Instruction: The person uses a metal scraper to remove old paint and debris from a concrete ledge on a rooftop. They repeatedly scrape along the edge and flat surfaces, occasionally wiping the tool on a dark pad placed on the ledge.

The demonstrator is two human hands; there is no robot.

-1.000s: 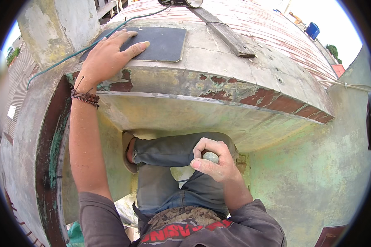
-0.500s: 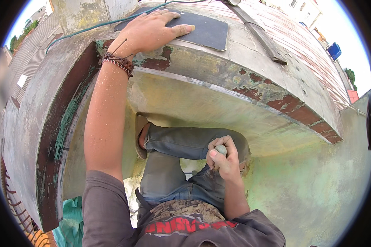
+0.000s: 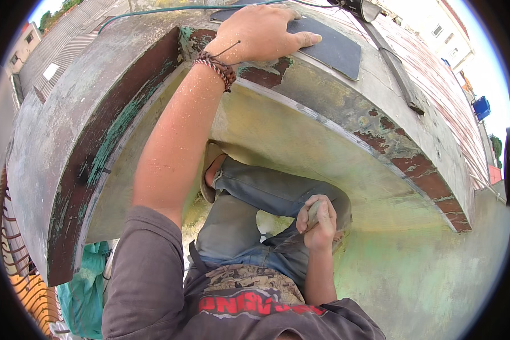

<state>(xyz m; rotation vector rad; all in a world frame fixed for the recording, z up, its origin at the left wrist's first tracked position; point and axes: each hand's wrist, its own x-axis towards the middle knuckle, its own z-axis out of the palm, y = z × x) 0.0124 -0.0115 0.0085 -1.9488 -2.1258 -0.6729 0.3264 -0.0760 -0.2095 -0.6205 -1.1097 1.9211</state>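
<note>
My left hand lies over the top of the concrete ledge, fingers stretched out and thumb apart. Under and beside it is a dark grey flat sheet, which it seems to rest on. In front of my lap, my right hand is closed round the rounded, grey-green handle of what looks like a scraper. Below that fist a dark, flat blade shows against my jeans; its far end is hard to make out.
Patchy dark red paint flakes along the ledge's front face. A green hose and a wooden strip lie on top. My bent leg is tucked under the ledge. Green cloth hangs at lower left, near rusty curved bars.
The view has shifted, so the ledge and left arm sit further right. My left hand stays on the sheet. My right fist has turned, showing more of the handle and the blade below.
</note>
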